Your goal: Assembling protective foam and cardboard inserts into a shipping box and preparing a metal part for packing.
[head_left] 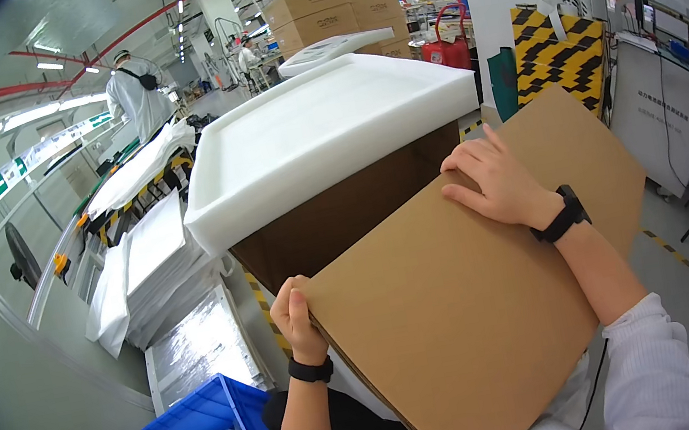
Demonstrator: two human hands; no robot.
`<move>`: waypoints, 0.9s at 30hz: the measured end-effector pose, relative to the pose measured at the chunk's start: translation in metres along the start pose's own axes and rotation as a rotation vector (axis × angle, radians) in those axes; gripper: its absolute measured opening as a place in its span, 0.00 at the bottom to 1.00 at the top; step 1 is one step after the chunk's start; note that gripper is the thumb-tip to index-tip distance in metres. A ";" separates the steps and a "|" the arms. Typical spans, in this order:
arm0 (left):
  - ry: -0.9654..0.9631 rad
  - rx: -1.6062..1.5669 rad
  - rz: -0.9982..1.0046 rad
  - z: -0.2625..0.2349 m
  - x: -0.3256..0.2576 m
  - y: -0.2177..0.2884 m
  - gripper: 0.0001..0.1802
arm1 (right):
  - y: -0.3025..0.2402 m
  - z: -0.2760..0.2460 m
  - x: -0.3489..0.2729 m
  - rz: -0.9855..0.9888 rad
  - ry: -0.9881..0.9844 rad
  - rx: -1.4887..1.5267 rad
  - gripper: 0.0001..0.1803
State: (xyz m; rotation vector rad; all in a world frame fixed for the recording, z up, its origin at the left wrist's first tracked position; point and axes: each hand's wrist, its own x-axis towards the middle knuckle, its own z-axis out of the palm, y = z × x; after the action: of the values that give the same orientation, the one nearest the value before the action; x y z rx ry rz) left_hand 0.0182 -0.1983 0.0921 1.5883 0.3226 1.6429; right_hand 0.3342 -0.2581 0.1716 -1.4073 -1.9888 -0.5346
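A large brown flattened cardboard piece [461, 314], with layered edges on its left side, is tilted up in front of my body. My left hand [296, 319] grips its upper left corner, thumb on the near face. My right hand [493, 179] holds its upper edge, thumb on the near face and fingers reaching over. Both wrists wear black bands. Just beyond stands a brown box [337, 225], its wall partly hidden by the cardboard. A thick white foam tray [319, 119] with a raised rim lies on top of it.
At lower left, a blue bin [246, 414] holds grey plastic-wrapped pieces. White sheets [154, 247] are stacked behind it. Cartons [329, 12] are piled at the back. A striped board [559, 56] leans by a pillar, with a grey cabinet [659, 108] to its right. People work farther off.
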 end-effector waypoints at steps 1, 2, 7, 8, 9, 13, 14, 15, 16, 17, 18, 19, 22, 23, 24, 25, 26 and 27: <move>-0.007 -0.001 -0.004 -0.002 0.003 -0.003 0.22 | 0.000 0.000 0.000 0.002 -0.007 0.001 0.15; -0.019 -0.028 0.004 -0.005 0.006 -0.009 0.22 | 0.000 0.001 -0.002 0.009 -0.006 0.001 0.15; -0.083 0.017 0.065 -0.016 0.013 -0.027 0.25 | -0.010 0.023 -0.023 0.059 0.197 -0.026 0.12; -0.099 0.063 0.066 -0.020 0.010 -0.032 0.26 | -0.012 0.033 -0.028 0.062 0.258 -0.032 0.11; -0.109 0.116 0.071 -0.025 0.006 -0.035 0.26 | -0.015 0.044 -0.032 0.049 0.268 -0.031 0.11; -0.120 0.233 0.120 -0.045 -0.011 -0.048 0.28 | -0.024 0.082 -0.051 0.086 0.359 0.015 0.13; -0.117 0.230 0.132 -0.046 -0.013 -0.052 0.28 | -0.025 0.091 -0.053 0.085 0.392 0.013 0.14; -0.103 0.250 0.137 -0.049 -0.017 -0.053 0.28 | -0.027 0.099 -0.056 0.082 0.394 0.013 0.14; -0.091 0.269 0.139 -0.051 -0.019 -0.055 0.28 | -0.030 0.106 -0.058 0.089 0.395 0.027 0.14; -0.090 0.269 0.138 -0.054 -0.019 -0.062 0.28 | -0.032 0.113 -0.061 0.097 0.395 0.041 0.15; -0.075 0.305 0.161 -0.056 -0.019 -0.067 0.28 | -0.030 0.122 -0.065 0.091 0.390 0.035 0.16; -0.056 0.346 0.182 -0.059 -0.020 -0.074 0.28 | -0.029 0.132 -0.069 0.090 0.387 0.038 0.16; -0.103 0.348 0.159 -0.066 -0.026 -0.089 0.27 | -0.021 0.158 -0.084 0.117 0.365 0.028 0.19; -0.103 0.347 0.149 -0.068 -0.030 -0.094 0.27 | -0.018 0.166 -0.087 0.122 0.357 0.030 0.19; -0.105 0.390 0.152 -0.071 -0.031 -0.099 0.25 | -0.017 0.174 -0.088 0.114 0.353 0.019 0.19; -0.107 0.433 0.155 -0.074 -0.032 -0.102 0.24 | -0.016 0.184 -0.090 0.106 0.349 0.008 0.19; -0.111 0.433 0.147 -0.078 -0.033 -0.103 0.24 | -0.016 0.195 -0.092 0.113 0.344 0.009 0.19; -0.108 0.498 0.088 -0.083 -0.036 -0.103 0.22 | -0.015 0.209 -0.093 0.107 0.340 0.022 0.20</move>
State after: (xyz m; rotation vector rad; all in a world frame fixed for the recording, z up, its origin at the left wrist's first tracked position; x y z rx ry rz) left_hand -0.0250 -0.1283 -0.0178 2.0748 0.6510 1.6140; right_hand 0.2860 -0.1917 -0.0421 -1.3030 -1.6358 -0.6533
